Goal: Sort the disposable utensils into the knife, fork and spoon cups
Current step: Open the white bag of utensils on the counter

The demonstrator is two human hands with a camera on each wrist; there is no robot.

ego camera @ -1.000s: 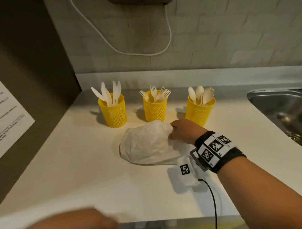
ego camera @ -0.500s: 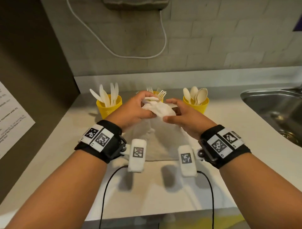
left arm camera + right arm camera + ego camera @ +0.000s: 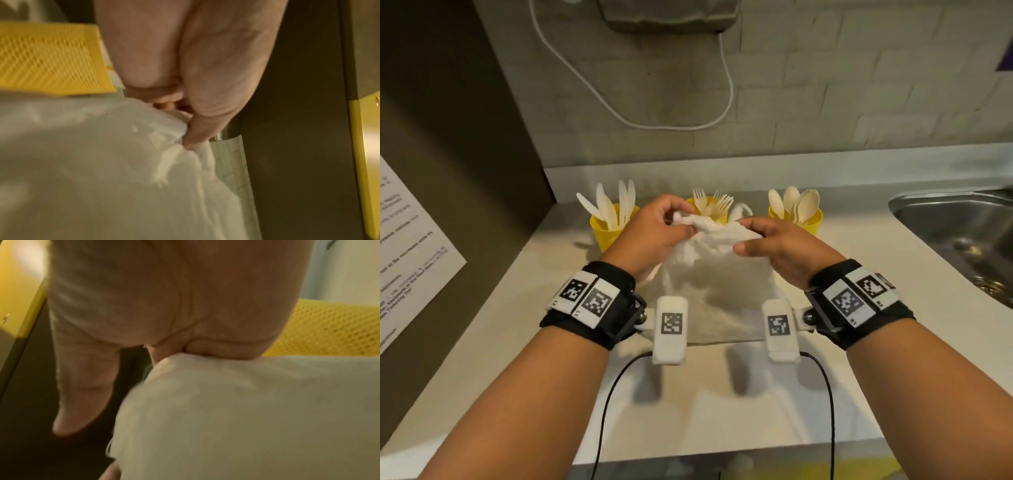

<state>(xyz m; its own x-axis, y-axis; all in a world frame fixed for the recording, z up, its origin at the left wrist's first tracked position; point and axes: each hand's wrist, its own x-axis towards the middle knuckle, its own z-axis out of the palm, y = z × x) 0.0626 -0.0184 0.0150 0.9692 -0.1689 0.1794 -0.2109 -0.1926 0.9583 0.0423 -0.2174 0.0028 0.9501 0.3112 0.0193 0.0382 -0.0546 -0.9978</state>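
While both hands pinch the gathered mouth of the white cloth bag (image 3: pixel 709 270) on the bench (image 3: pixel 722 404), left hand (image 3: pixel 654 233) and right hand (image 3: pixel 784 245) each grasping fabric in their fingers, it looks soft, light and best held at that neck. Behind stand three yellow cups: knife cup (image 3: pixel 607 229) with about five, fork cup (image 3: pixel 717 210) about four, spoon cup (image 3: pixel 810 219) about four.
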